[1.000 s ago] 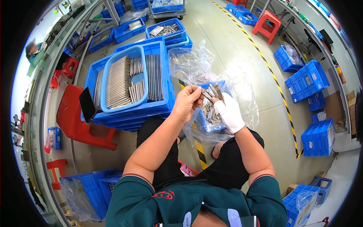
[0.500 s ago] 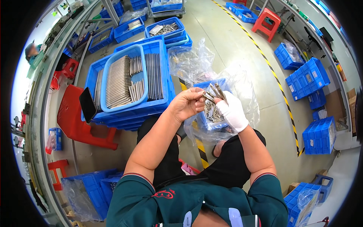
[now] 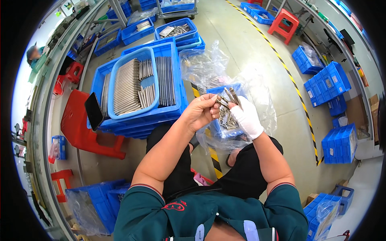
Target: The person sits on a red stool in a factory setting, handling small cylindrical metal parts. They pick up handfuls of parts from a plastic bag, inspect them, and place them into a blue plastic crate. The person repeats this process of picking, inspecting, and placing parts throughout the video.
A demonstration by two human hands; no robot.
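left hand: bare left hand [image 3: 201, 113] pinching a short metal rod [image 3: 220, 100] at its fingertips, right up against the other hand
right hand: white-gloved right hand [image 3: 246, 116] closed around a bundle of metal rods [image 3: 232, 95] that fan out above it
where: both held over a small blue bin [image 3: 225, 122] lined with a clear plastic bag [image 3: 205, 66], more rods inside
nearby: big blue crate [image 3: 177, 86] of long rods to the left, red stool [image 3: 82, 128] beside it

A factory floor or parts workshop: the grey concrete floor [image 3: 249, 52] carries a yellow-and-black hazard stripe [image 3: 289, 76]. On both sides of that stripe stand stacked blue plastic crates [image 3: 327, 82], trays of metal rods [image 3: 136, 86] and red plastic stools [image 3: 285, 24].
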